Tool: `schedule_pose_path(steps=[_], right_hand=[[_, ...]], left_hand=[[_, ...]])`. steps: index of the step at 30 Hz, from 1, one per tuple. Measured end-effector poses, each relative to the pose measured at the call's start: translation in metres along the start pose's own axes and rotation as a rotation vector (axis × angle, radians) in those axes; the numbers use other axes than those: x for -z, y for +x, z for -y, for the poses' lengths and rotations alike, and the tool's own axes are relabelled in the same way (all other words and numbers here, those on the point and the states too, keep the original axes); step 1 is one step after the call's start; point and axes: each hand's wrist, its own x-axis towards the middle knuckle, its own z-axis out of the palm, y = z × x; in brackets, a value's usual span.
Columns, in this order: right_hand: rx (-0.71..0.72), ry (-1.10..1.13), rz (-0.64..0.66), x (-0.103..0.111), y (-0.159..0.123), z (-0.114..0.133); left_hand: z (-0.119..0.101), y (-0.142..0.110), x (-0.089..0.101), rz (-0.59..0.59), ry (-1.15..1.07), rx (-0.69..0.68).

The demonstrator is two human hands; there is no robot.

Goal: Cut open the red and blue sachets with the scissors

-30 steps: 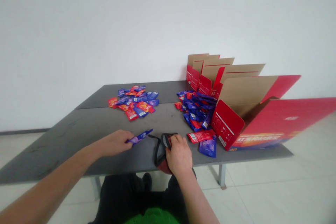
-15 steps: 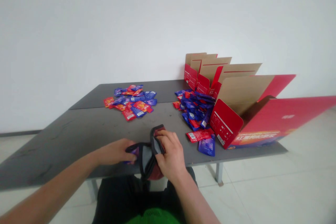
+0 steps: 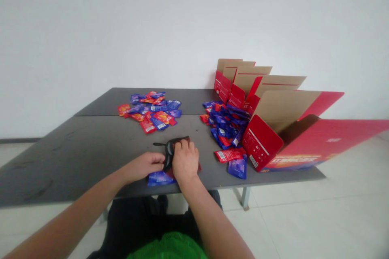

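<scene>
Both hands lowered to the bench point(image 3: 60, 162) at 6 o'clock: right hand point(image 3: 185, 161) pressing, fingers together, on black cloth piece point(image 3: 169, 151); left hand point(image 3: 145, 166) clamping its edge, seemingly to steady it above a blue sachet point(image 3: 159, 179).

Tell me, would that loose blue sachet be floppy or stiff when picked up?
The blue sachet is probably light and floppy, since it lies thin and flat. Its shiny wrapper looks slippery. It probably won't roll, but a push might slide it against the red sachet.

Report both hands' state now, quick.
Left hand: curled against the black-edged bundle, grip unclear.
Right hand: closed on that bundle.
</scene>
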Motion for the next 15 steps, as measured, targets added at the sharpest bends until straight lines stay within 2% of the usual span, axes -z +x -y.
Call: schedule_pose_path(steps=[3,5,7,9,13,15], right_hand=[[-0.018,-0.001,0.028,-0.001,0.006,0.002],[-0.032,0.002,0.029,-0.003,0.006,0.002],[-0.052,0.008,0.012,-0.005,0.005,0.002],[-0.074,0.013,-0.003,-0.006,0.004,0.002],[-0.094,0.013,0.006,-0.006,0.005,0.002],[-0.096,0.007,0.02,-0.005,0.006,0.002]], left_hand=[[-0.004,-0.013,0.014,0.08,0.063,-0.013],[-0.008,-0.023,0.028,0.142,0.194,-0.001],[-0.011,-0.032,0.041,0.14,0.383,0.013],[-0.014,-0.04,0.047,0.09,0.546,0.008],[-0.021,-0.049,0.032,0.059,0.674,-0.044],[-0.026,-0.054,0.023,0.0,0.727,-0.074]])
